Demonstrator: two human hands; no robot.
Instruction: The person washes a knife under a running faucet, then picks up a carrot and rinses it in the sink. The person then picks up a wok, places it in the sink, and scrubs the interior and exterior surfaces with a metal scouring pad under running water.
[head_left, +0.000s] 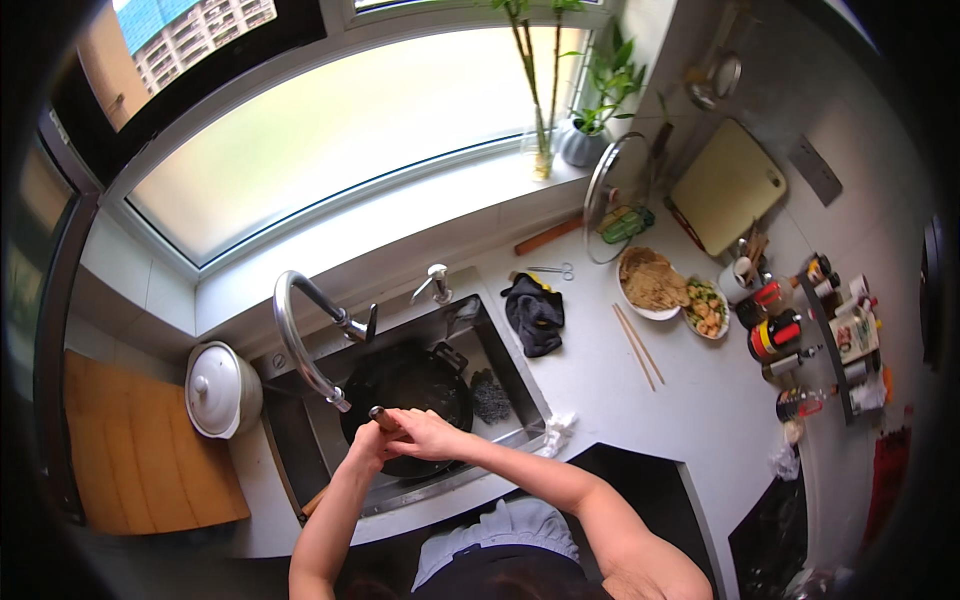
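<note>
A black wok (409, 382) sits in the steel sink (517, 375), its loop handle (450, 357) towards the far right corner. Both my hands meet over the wok's near side. My left hand (367, 444) and my right hand (427, 435) close around a brown wooden handle (383, 418), whose end sticks up between them. What the handle belongs to is hidden under my fingers. A dark grey mesh scourer (491, 397) lies in the sink right of the wok. The curved chrome faucet (289, 322) reaches over the wok's left side; I see no water running.
Left stand a lidded white pot (221, 390) and a wooden board (142, 450). On the right counter lie a black cloth (534, 315), scissors (555, 270), chopsticks (637, 345), two food bowls (651, 281) (707, 309), and sauce bottles (776, 337). A glass lid (600, 199) leans behind.
</note>
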